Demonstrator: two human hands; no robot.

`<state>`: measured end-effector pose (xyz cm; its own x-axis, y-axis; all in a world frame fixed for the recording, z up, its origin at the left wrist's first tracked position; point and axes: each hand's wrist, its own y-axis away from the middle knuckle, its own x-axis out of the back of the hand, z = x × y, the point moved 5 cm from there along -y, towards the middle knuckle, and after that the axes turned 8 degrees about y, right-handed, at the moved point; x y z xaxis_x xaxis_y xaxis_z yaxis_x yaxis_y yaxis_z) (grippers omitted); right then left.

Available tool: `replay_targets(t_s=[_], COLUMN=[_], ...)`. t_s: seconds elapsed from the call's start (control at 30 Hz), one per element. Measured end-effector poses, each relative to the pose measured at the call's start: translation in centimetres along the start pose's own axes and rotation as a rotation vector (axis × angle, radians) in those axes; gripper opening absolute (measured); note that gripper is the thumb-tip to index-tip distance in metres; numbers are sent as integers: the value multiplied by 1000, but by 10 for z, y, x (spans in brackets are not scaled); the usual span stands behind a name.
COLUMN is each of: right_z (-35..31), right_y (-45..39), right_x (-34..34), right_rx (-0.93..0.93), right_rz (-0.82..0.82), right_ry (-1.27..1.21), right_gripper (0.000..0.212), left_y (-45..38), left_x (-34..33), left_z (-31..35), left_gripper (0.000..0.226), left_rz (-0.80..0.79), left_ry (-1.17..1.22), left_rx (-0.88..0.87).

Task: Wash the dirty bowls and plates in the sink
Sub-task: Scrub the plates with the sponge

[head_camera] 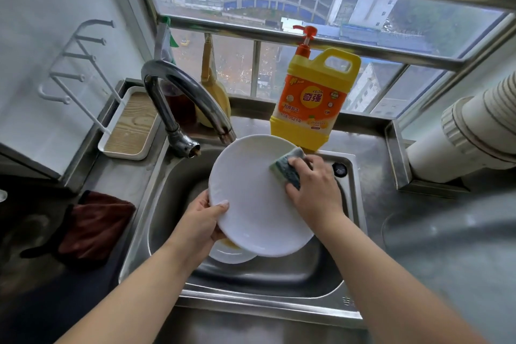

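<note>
A large white plate (251, 193) is held tilted over the steel sink (173, 190). My left hand (202, 222) grips its lower left rim, thumb on the face. My right hand (314, 190) presses a green and yellow sponge (287, 167) against the plate's upper right part. Beneath the plate, another white dish (229, 253) with yellowish residue lies in the sink basin, mostly hidden.
The curved chrome faucet (181, 98) arches over the sink's back left. A yellow dish soap bottle (312, 95) stands on the back ledge. A dark red cloth (95, 227) lies on the left counter, with a white tray (131, 126) behind it. A white pipe (460, 142) runs at right.
</note>
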<state>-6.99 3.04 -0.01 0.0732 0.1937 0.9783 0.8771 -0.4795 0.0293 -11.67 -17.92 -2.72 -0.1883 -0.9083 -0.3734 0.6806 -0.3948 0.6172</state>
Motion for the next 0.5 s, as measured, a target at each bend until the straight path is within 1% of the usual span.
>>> replay_targets(t_s=[0.07,0.17,0.2,0.23,0.3,0.4,0.5], right_z=[2,-23,-34,-45,-61,-64,-39], right_y=[19,48,51,50,32,-7,-31], right_x=[-1,-8,-10,-10,-4,10,18], right_rx=[-1,155,213,260,309,261,114], right_rz=[-61,-186,-200,-189,-106,-9,25], right_ry=[20,-123,-181,-212,-230,-238,-129], right_gripper=[51,48,48,47,46,44,47], left_y=[0,-3,-3,-3,1,5,5], left_x=[1,-3,-5,-8,-14,-16,-9], left_z=[-3,-4,-4,-5,-8,-13,-10], left_gripper=[23,26,27,29,30,28,30], left_rz=[16,18,-1,-29,-87,-101,-73], left_ry=[29,68,55,34,-3,0,-3], left_rx=[-1,-20,-21,-17,4,40,25])
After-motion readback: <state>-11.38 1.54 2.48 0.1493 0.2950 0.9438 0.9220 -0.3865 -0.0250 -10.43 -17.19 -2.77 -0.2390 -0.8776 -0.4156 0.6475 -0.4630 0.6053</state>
